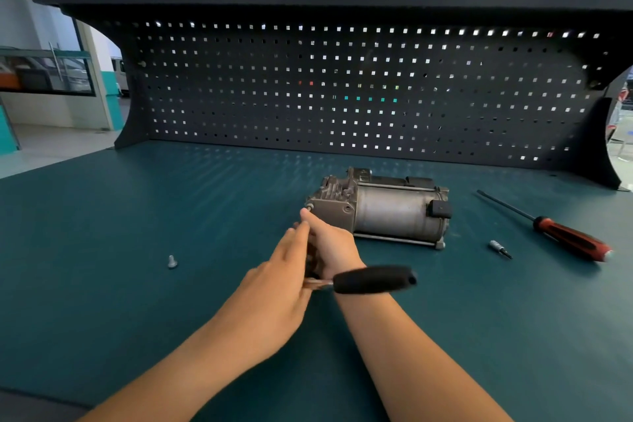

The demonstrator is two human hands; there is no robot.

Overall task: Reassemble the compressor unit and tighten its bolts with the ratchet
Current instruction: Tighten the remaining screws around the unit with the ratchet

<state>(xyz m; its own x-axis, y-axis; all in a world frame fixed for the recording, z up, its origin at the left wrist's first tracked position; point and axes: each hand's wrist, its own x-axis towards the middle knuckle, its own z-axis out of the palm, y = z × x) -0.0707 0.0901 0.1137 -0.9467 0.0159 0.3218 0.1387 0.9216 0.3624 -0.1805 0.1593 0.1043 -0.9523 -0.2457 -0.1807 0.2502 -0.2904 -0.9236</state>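
Hands meet just in front of the compressor's [394, 212] left end; the unit itself lies on its side on the green bench mat [137, 216], and we take it as our landmark. Our right hand [334, 245] is curled round the dark head end of the ratchet [375, 279], with one fingertip reaching up beside the corner bolt [309, 206] seated in the compressor's near left corner. The ratchet's black handle sticks out to the right across that wrist, nearer to us than the compressor. Our left hand [274, 281] lies against the right one with its fingers stretched almost straight. The ratchet's metal shank emerges from under its palm, and we cannot tell whether the thumb pinches it. A loose bolt [172, 261] stands on the mat well to the left of the compressor. A small driver bit [500, 248] lies just right of it, and a red-and-black screwdriver [568, 238] lies farther right. A black pegboard [342, 96] rises behind the compressor.
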